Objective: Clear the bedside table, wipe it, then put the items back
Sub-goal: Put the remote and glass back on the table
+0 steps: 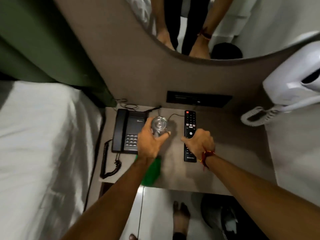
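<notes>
A grey bedside table (230, 153) carries a black desk phone (127, 130) at its left, a clear drinking glass (159, 124) in the middle and a black TV remote (189, 125) to the right. My left hand (149, 142) is wrapped around the glass from the near side. My right hand (200, 141) lies over the lower half of the remote, fingers curled around it. A green cloth (152, 172) rests on the table's front edge, partly hidden under my left forearm.
A bed with white sheets (39, 153) borders the table on the left. A white wall hair dryer (292, 87) with a coiled cord hangs at the right. A mirror (190, 23) and a black socket panel (199, 99) are behind. A dark bin (218, 215) stands on the floor.
</notes>
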